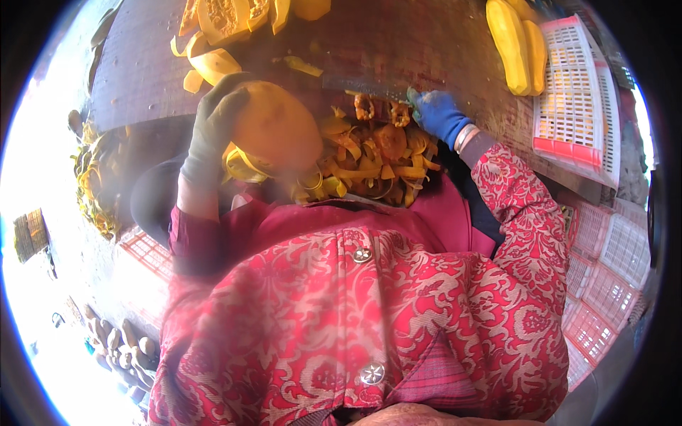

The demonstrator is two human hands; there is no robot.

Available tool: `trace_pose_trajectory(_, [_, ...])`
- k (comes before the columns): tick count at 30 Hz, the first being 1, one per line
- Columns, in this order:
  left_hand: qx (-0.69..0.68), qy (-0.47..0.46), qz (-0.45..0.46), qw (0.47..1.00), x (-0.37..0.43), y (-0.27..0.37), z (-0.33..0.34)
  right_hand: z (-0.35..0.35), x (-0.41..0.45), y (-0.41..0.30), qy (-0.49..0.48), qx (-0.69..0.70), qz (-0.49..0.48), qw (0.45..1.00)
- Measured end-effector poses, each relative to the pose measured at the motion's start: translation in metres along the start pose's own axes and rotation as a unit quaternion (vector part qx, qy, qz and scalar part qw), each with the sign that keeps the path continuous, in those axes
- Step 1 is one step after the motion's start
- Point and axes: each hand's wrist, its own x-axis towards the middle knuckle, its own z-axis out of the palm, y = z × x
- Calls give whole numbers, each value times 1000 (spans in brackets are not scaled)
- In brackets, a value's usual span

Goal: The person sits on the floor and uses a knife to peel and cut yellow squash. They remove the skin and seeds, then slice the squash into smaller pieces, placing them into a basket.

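My left hand (213, 122), in a pale work glove, grips a large rounded orange-yellow squash piece (277, 125) held above the near edge of the table. My right hand (439, 112), in a blue glove with greenish fingertips, is closed on the end of a long-bladed knife (362, 85); its handle is hidden in the fingers. The blade lies across the table's near edge, pointing left. Below it, a heap of squash peel strips and scraps (373, 165) lies close to my body, with seedy pulp (365, 106) by the blade.
Cut squash pieces (224, 18) with seeds lie on the brown tabletop (394, 32) at the far left. Peeled whole squashes (509, 48) lie at the right beside a white and red plastic crate (567, 90). More peelings (90, 186) are at the left; stacked crates (607, 266) stand lower right.
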Motion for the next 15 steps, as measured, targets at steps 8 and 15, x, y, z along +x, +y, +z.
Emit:
trace_pose_trajectory(8, [4,3,22,1000,12,-17,-4,-2,-70,-31,-43,58,-42,997])
trace_pose_trajectory(15, [-14,-3,5,1000,18,-21,-5,5,-52,29,8,78,124,989])
